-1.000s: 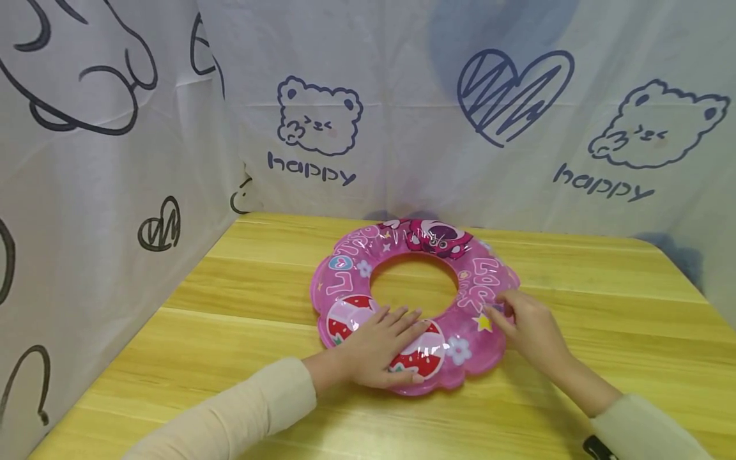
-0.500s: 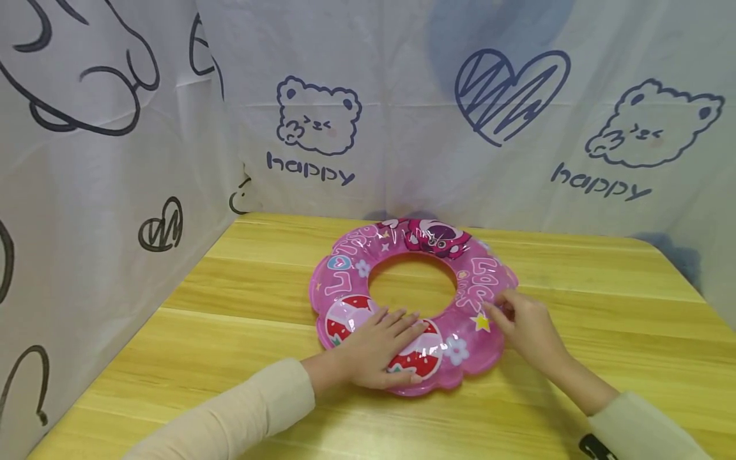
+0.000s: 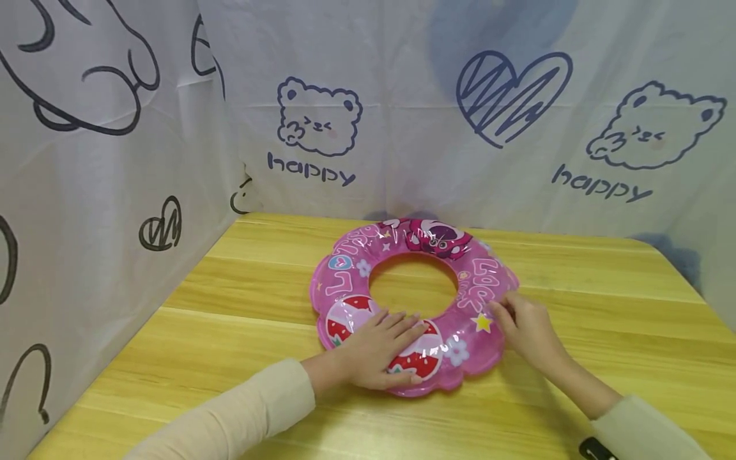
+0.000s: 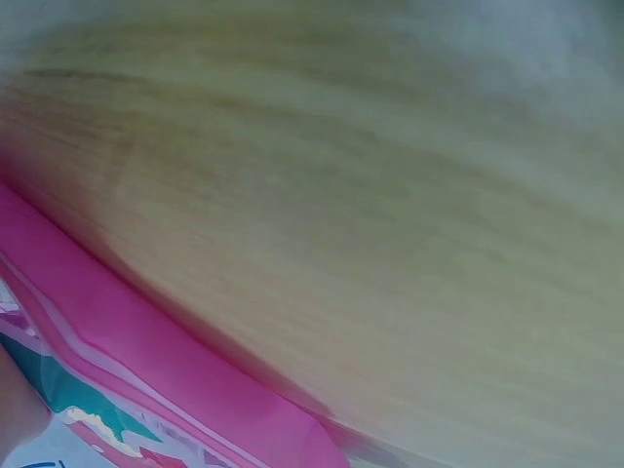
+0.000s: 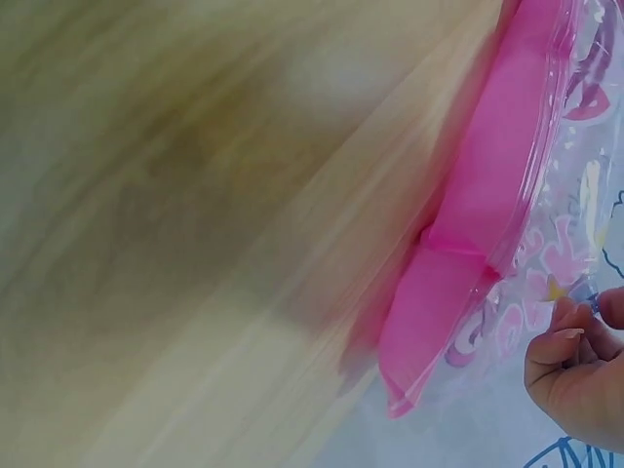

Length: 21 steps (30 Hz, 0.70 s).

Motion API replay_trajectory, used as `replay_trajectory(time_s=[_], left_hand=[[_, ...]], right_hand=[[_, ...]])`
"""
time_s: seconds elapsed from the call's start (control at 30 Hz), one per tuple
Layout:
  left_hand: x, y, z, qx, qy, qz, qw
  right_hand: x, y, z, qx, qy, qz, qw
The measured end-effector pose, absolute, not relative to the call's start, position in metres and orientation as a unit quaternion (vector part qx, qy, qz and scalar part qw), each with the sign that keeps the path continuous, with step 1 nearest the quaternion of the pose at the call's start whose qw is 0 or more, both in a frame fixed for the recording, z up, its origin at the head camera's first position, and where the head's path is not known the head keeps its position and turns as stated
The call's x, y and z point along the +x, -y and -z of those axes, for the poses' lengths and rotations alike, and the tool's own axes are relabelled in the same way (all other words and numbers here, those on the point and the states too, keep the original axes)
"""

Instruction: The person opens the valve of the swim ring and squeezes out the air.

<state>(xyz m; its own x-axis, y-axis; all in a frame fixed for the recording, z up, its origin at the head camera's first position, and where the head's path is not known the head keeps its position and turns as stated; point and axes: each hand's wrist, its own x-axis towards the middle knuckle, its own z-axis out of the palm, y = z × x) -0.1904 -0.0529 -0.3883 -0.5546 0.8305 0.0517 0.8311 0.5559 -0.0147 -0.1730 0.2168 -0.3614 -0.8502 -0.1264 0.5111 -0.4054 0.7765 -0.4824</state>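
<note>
Head view: pink swim ring (image 3: 471, 337) on table (image 3: 230, 319), far edge (image 3: 575, 236) close behind ring, room either side. Your left hand (image 3: 379, 349) rests straight-fingered on ring's front; your right hand (image 3: 528, 329) pinches ring's right side.

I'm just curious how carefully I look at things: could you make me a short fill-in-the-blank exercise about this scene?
1. The swim ring on the table is mostly ____ in colour.
2. Of the left hand and the right hand, the one laid flat across the swim ring is the ____.
3. The star printed near the right hand is ____.
4. Beneath each bear drawing on the backdrop is the word ____.

Missing words: pink; left; yellow; happy.
</note>
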Motion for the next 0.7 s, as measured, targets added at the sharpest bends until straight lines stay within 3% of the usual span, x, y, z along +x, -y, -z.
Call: replay_trajectory(time_s=[0.23,0.47,0.7], left_hand=[[-0.1907,0.0532,0.3891,-0.47,0.882,0.006,0.024],[-0.1907,0.0547,0.3924,-0.469,0.883,0.01,0.021],[-0.1902,0.0563,0.3953,-0.465,0.885,0.017,0.014]], right_hand=[[-0.173,-0.2151,0.3645,0.129,0.909,-0.317,0.236],[-0.1715,-0.2132,0.3651,0.042,0.908,-0.393,0.141],[-0.1737,-0.2116,0.3656,-0.019,0.895,-0.436,0.092]])
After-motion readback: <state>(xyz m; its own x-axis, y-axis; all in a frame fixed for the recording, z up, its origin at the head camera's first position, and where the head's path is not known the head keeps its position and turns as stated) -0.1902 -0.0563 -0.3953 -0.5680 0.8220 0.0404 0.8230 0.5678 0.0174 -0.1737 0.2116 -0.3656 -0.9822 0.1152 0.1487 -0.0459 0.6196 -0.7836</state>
